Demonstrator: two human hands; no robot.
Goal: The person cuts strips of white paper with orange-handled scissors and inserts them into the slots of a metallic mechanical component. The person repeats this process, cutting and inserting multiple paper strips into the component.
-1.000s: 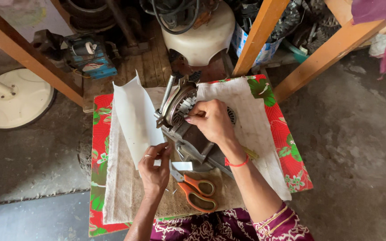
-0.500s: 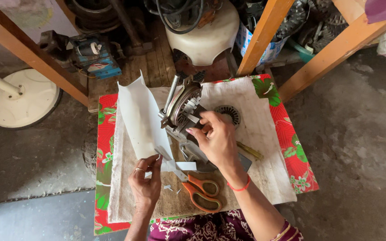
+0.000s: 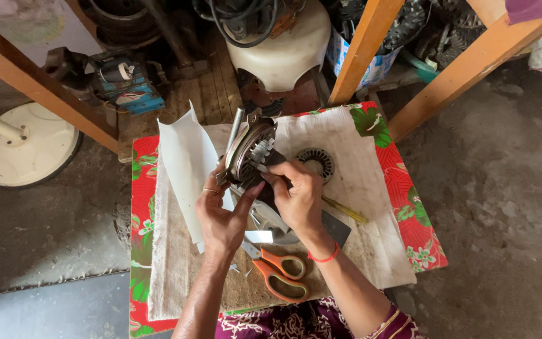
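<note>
Grey metal fills the middle of your head view: a round motor stator (image 3: 250, 152) held tilted above the bench (image 3: 409, 207), its slotted face turned toward you. Your left hand (image 3: 223, 216) comes up from below, palm toward the stator, thumb and fingers curled against its lower rim, with a white sheet of paper (image 3: 186, 169) standing upright just behind the wrist. Your right hand (image 3: 298, 196) reaches in from the right, fingertips pressed together in a pinch at the stator's slots; what they pinch is too small to tell. A red band circles that wrist.

Around you, orange-handled scissors (image 3: 280, 276) lie near your forearms on a pale cloth (image 3: 371, 188), which covers a red flowered cover. A second ring-shaped core (image 3: 315, 162) lies flat beyond your right hand, and a yellow-handled tool (image 3: 345, 210) lies beside that wrist.
</note>
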